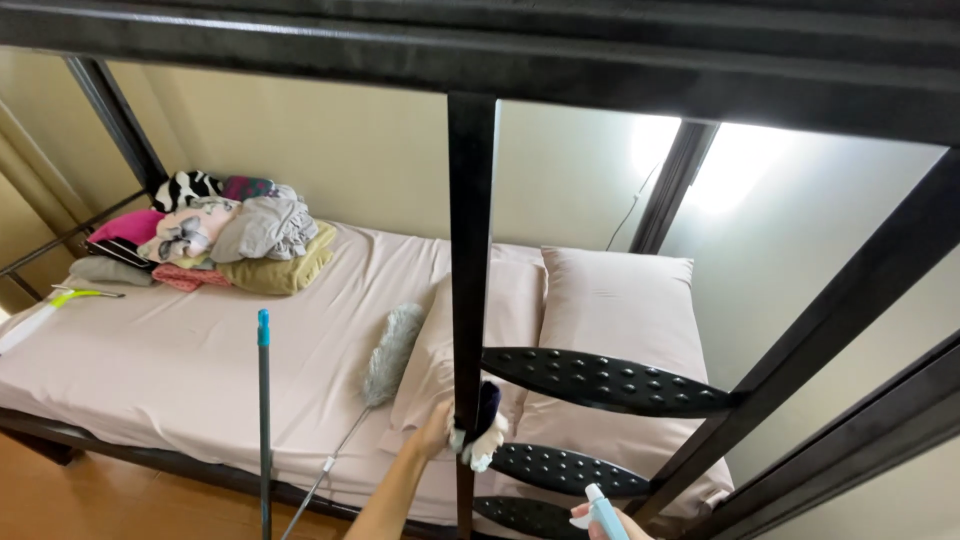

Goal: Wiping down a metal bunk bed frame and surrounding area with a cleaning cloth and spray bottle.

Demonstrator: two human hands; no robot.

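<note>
here your left hand point(437, 428) gripped a cloth point(480, 440) closed around the black ladder post point(470, 260), low down; above seemed unwiped. your right hand point(612, 522) held a spray bottle point(600, 508) near the lowest steps.

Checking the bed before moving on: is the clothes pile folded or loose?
Loose. The clothes pile lies heaped and crumpled at the far end of the mattress, with no neat stack.

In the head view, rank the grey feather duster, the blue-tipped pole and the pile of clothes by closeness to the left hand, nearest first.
From the left hand, which presses a cloth on the black ladder post:
1. Grey feather duster, lying on the bed just up and left of the hand.
2. Blue-tipped pole, upright, farther left.
3. Pile of clothes, at the bed's far left end.
</note>
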